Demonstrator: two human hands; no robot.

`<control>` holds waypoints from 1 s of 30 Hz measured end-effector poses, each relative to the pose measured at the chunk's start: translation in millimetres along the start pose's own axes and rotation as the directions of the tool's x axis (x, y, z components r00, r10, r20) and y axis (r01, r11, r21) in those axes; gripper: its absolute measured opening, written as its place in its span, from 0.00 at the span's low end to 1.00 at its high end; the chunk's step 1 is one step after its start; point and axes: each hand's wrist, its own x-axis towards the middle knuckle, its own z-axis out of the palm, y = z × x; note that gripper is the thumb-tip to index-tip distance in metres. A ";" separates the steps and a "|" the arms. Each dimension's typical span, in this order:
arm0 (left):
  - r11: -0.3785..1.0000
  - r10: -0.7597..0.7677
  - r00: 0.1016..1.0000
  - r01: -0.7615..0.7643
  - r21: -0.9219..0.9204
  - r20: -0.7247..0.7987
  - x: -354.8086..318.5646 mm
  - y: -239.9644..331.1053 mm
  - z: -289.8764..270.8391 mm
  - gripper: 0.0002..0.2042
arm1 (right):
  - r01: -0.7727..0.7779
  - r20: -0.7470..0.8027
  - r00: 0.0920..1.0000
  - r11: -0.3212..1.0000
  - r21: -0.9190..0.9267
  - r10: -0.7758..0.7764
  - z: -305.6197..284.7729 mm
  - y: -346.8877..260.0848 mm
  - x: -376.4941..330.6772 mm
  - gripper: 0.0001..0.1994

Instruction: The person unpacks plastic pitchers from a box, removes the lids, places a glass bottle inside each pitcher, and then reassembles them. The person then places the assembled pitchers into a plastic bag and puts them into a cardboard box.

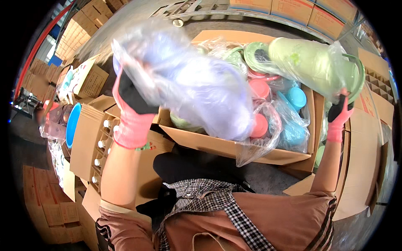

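My left hand (135, 94), in a pink glove with a black palm, is closed on a lavender jug-like container (205, 83) in a clear plastic bag. Motion smears it, so its exact shape is unclear. At the right, my right hand (340, 112), gloved alike, grips the handle end of a pale green jug (307, 58), also bagged in clear plastic. Both are raised over an open cardboard box (234, 146). Inside the box are more wrapped containers, among them a pink-lidded one (258, 88), another pink-lidded one (259, 125) and a blue-lidded one (296, 98).
Left of the box stands a carton (86, 142) of white-capped bottles (101, 144), with a blue basin (73, 124) beside it. A carton with dividers (379, 85) is at the right. A wheeled metal trolley (197, 14) and stacked cartons (293, 12) are at the back. Another person (54, 119) is at the far left.
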 end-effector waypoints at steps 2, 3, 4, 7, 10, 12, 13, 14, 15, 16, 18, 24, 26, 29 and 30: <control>0.990 -0.097 0.989 0.107 -0.094 0.110 -36.4 -15.5 -6.3 0.23 | 0.048 0.010 0.999 0.957 -0.288 -0.047 4.1 3.1 -25.9 0.17; 0.982 -0.131 0.971 0.154 -0.107 0.200 -53.8 -28.2 -17.7 0.26 | 0.135 0.030 0.991 0.918 -0.373 -0.133 0.0 8.7 -37.4 0.17; 0.998 -0.068 0.961 0.063 0.025 0.267 -67.1 -54.3 -37.4 0.34 | 0.109 0.043 0.994 0.891 -0.441 -0.101 11.5 2.1 -55.8 0.15; 0.924 0.064 0.942 -0.181 0.337 0.330 -71.4 -69.7 -83.8 0.42 | 0.144 0.151 0.987 0.769 -0.623 -0.063 12.4 20.6 -96.3 0.13; 0.905 0.008 0.954 -0.134 0.403 0.300 -57.3 -58.0 -141.2 0.35 | 0.085 0.120 0.992 0.842 -0.533 -0.024 -1.2 49.8 -136.9 0.14; 0.911 -0.077 0.951 -0.055 0.409 0.300 -60.3 -64.7 -178.5 0.34 | -0.179 -0.068 0.983 0.849 -0.497 0.168 -3.3 50.0 -154.7 0.15; 0.910 -0.132 0.946 -0.003 0.415 0.295 -61.2 -68.0 -200.9 0.34 | -0.279 -0.147 0.959 0.885 -0.374 0.241 0.8 49.0 -160.7 0.17; 0.893 -0.196 0.935 0.046 0.447 0.295 -58.5 -67.0 -231.6 0.33 | -0.379 -0.203 0.919 0.897 -0.226 0.337 9.5 50.8 -168.2 0.18; 0.887 -0.258 0.925 0.113 0.448 0.278 -61.3 -67.8 -251.3 0.33 | -0.449 -0.266 0.870 0.890 -0.080 0.415 11.7 48.4 -174.0 0.20; 0.876 -0.325 0.910 0.187 0.444 0.257 -66.3 -65.8 -266.7 0.32 | -0.478 -0.278 0.849 0.878 -0.039 0.450 14.5 46.6 -178.3 0.23; 0.837 -0.455 0.863 0.331 0.436 0.218 -74.8 -56.9 -298.1 0.31 | -0.527 -0.232 0.834 0.848 -0.060 0.502 15.4 41.2 -182.8 0.27; 0.696 -0.693 0.716 0.633 0.339 0.086 -93.1 -15.1 -327.5 0.29 | 0.184 0.283 0.640 0.215 -0.959 0.715 37.3 -41.9 -195.2 0.26; 0.639 -0.741 0.671 0.694 0.331 0.025 -109.7 -3.7 -346.0 0.28 | 0.574 0.313 0.523 -0.056 -0.817 0.793 89.0 -91.7 -203.5 0.23; 0.637 -0.742 0.670 0.693 0.338 0.024 -99.1 -4.8 -357.0 0.27 | 0.466 0.650 0.466 0.458 -0.757 0.600 135.4 -91.6 -214.7 0.24; 0.646 -0.738 0.674 0.690 0.327 0.034 -97.5 -13.6 -360.8 0.26 | 0.255 0.656 0.478 0.623 -0.740 0.584 152.3 -85.8 -220.9 0.24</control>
